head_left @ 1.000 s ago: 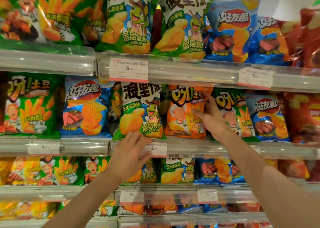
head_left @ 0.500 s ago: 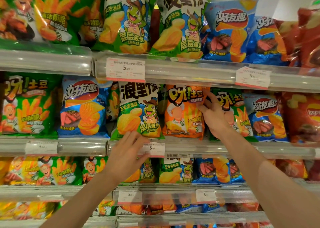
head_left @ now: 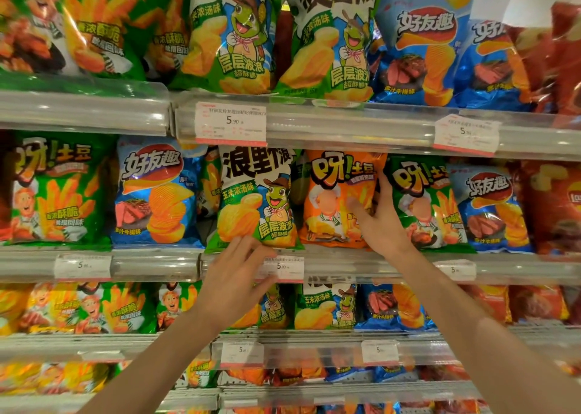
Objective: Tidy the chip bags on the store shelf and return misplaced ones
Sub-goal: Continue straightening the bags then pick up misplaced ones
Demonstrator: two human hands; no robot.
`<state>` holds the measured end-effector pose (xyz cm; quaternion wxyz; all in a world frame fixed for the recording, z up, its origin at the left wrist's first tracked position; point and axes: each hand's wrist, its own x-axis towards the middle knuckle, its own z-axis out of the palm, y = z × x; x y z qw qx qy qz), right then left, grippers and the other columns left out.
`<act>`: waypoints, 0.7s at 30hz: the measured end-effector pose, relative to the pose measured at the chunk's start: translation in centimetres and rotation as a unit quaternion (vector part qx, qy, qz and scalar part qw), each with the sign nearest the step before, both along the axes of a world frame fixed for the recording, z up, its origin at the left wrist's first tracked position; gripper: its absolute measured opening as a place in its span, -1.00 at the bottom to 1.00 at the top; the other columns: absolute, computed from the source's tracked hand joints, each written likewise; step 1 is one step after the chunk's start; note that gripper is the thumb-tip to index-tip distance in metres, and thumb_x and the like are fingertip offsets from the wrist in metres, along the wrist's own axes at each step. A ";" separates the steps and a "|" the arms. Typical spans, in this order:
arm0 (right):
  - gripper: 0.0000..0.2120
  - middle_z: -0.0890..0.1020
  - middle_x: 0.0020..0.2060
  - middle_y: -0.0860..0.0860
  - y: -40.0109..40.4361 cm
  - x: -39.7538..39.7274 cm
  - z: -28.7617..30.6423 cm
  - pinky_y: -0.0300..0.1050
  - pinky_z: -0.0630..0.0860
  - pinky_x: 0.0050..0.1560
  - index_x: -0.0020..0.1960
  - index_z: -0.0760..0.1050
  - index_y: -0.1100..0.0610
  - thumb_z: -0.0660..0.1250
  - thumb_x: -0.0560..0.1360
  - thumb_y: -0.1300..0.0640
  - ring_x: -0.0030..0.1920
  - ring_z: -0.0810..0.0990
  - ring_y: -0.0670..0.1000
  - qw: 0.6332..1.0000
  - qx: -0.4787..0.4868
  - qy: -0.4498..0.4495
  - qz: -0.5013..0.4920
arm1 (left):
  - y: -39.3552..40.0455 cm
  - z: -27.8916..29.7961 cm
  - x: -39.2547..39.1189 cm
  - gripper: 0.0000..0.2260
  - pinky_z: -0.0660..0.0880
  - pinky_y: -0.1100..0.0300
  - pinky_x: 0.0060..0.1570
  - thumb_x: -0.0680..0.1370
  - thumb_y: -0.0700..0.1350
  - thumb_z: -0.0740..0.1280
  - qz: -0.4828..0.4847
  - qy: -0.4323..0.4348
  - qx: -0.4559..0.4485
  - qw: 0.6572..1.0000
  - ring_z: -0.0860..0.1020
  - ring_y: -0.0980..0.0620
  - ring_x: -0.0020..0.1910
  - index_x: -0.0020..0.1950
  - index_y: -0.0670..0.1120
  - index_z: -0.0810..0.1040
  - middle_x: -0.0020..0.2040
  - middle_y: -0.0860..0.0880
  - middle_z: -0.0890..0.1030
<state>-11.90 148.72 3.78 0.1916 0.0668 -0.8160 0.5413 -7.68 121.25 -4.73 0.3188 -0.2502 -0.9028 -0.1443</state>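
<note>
Standing upright on the middle shelf (head_left: pixel 355 264), an orange chip bag (head_left: pixel 333 199), wedged between a green-and-white frog bag (head_left: pixel 256 199) on its left and a green fries bag (head_left: pixel 423 206) on its right, touching both. Gripping the orange bag's right edge, the right hand (head_left: pixel 382 221): thumb (head_left: pixel 356 207) laid across the printed front, other fingers (head_left: pixel 384 187) wrapped round the side toward the back, their tips hidden behind the foil, so probably a pinch through the bag's thickness. Lower and to the left, the left hand (head_left: pixel 234 283), spread loosely with fingers fairly straight, fingertips (head_left: pixel 240 245) reaching the bottom seam of the frog bag right at the shelf lip; touching or just short of it, hard to tell. Holding nothing, that hand, with its thumb lying over a white price tag (head_left: pixel 287 269) on the clear rail. Further left on the same shelf, a blue steak-flavour bag (head_left: pixel 154 193) and another green fries bag (head_left: pixel 53 193). Above and below, more rows of the same green, blue, orange and red packs.
</note>
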 end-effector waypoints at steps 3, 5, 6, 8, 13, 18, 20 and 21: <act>-0.22 0.38 0.50 -0.01 0.2 -0.1 0.1 0.02 0.34 0.47 0.64 -0.08 -0.03 0.34 0.61 0.10 0.43 0.38 -0.06 1.000 -0.006 -0.003 0.001 | -0.1 -0.1 0.0 -0.63 0.51 0.15 -0.22 0.44 0.08 0.49 0.001 -0.001 -0.002 1.000 0.48 0.00 0.04 0.17 0.00 0.53 0.04 0.03 0.50; -0.23 0.37 0.50 -0.02 0.3 -0.3 0.0 0.02 0.34 0.47 0.64 -0.08 -0.02 0.33 0.62 0.11 0.44 0.37 -0.07 1.000 -0.005 -0.008 0.008 | -0.1 -0.1 0.0 -0.63 0.51 0.15 -0.22 0.45 0.09 0.48 0.002 -0.001 -0.002 1.000 0.47 0.00 0.04 0.18 0.01 0.52 0.05 0.03 0.50; -0.23 0.36 0.50 -0.03 0.3 -0.4 -0.1 0.02 0.34 0.48 0.64 -0.09 -0.03 0.32 0.62 0.10 0.44 0.36 -0.08 1.000 -0.001 -0.010 0.010 | -0.1 -0.1 0.0 -0.63 0.51 0.15 -0.22 0.45 0.09 0.48 0.002 -0.002 -0.001 1.000 0.47 0.00 0.04 0.18 0.01 0.52 0.05 0.03 0.49; -0.24 0.36 0.49 -0.08 0.1 -0.5 -0.3 -0.03 0.34 0.45 0.64 -0.11 -0.06 0.30 0.63 0.04 0.42 0.37 -0.10 1.000 0.013 -0.014 0.005 | -0.1 -0.2 0.0 -0.63 0.50 0.14 -0.22 0.45 0.09 0.49 -0.001 -0.004 -0.001 1.000 0.46 0.00 0.04 0.19 0.01 0.52 0.04 0.04 0.49; -0.29 0.38 0.33 -0.20 -0.2 -0.5 -0.9 -0.17 0.33 0.34 0.65 -0.12 -0.06 0.23 0.66 0.00 0.33 0.39 -0.15 0.999 0.032 -0.009 -0.014 | -0.2 -0.2 -0.1 -0.63 0.50 0.14 -0.21 0.45 0.08 0.49 -0.004 -0.007 0.004 1.000 0.46 0.01 0.04 0.19 0.01 0.52 0.04 0.04 0.48; -0.29 0.39 0.49 -0.09 -0.4 -0.1 -1.6 -0.13 0.33 0.36 0.63 -0.17 -0.12 0.18 0.65 -0.15 0.42 0.41 -0.03 0.996 0.071 -0.007 -0.044 | -0.2 -0.4 0.0 -0.64 0.49 0.15 -0.18 0.46 0.07 0.49 -0.002 -0.009 0.010 1.000 0.45 0.02 0.06 0.19 0.02 0.52 0.05 0.05 0.48; -0.26 0.33 0.54 -0.06 -0.5 0.4 -2.2 -0.07 0.34 0.39 0.63 -0.19 -0.14 0.18 0.62 -0.21 0.47 0.38 0.01 0.994 0.101 0.003 -0.052 | -0.2 -0.4 0.1 -0.64 0.49 0.15 -0.17 0.46 0.07 0.48 0.000 -0.009 0.012 1.000 0.45 0.02 0.07 0.19 0.02 0.52 0.05 0.05 0.48; -0.25 0.30 0.55 -0.06 -0.6 0.9 -2.6 -0.04 0.35 0.40 0.63 -0.19 -0.14 0.19 0.62 -0.21 0.48 0.36 0.02 0.992 0.115 0.007 -0.056 | -0.2 -0.4 0.1 -0.64 0.49 0.14 -0.16 0.46 0.07 0.48 0.000 -0.008 0.013 1.000 0.46 0.01 0.07 0.20 0.01 0.53 0.05 0.04 0.48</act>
